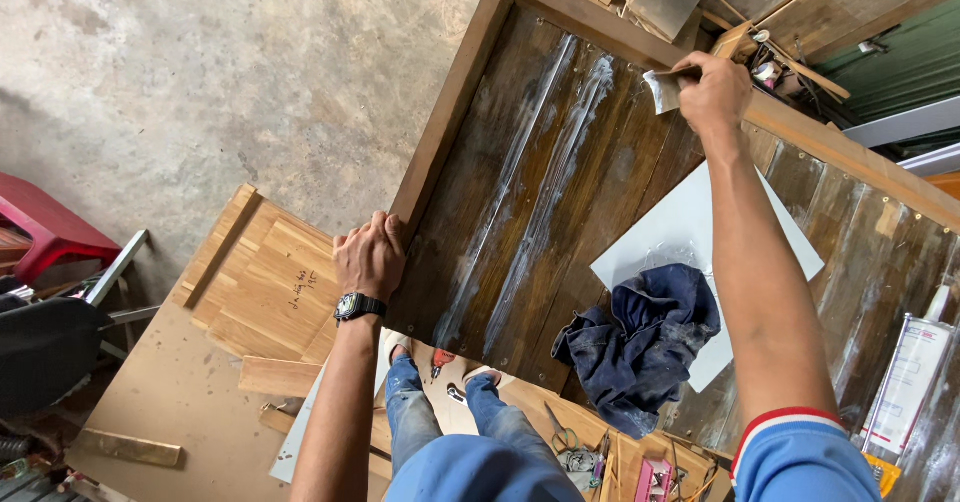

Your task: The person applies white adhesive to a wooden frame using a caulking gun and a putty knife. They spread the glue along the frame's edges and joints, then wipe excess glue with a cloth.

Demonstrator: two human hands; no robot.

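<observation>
A large dark wooden panel, framed by a paler wooden border, is shown crossing the frame from upper centre to lower right; its far right end is cut off by the frame edge, and its lower edge is hidden behind the person's knees and blue shirt. White smears are seen streaked along the boards. Bare concrete floor fills the upper left, offering open room beside the panel's left border. A stack of light wood boards lies at centre left, partly covered by the left forearm. A white sheet rests on the panel at centre right, its lower part concealed by a crumpled dark blue cloth. The left hand is closed over the panel's left border, fingers wrapped on the edge. The right hand, at upper right, is clamped on a small pale scraper, pressed near the top border; its blade is hard to make out.
</observation>
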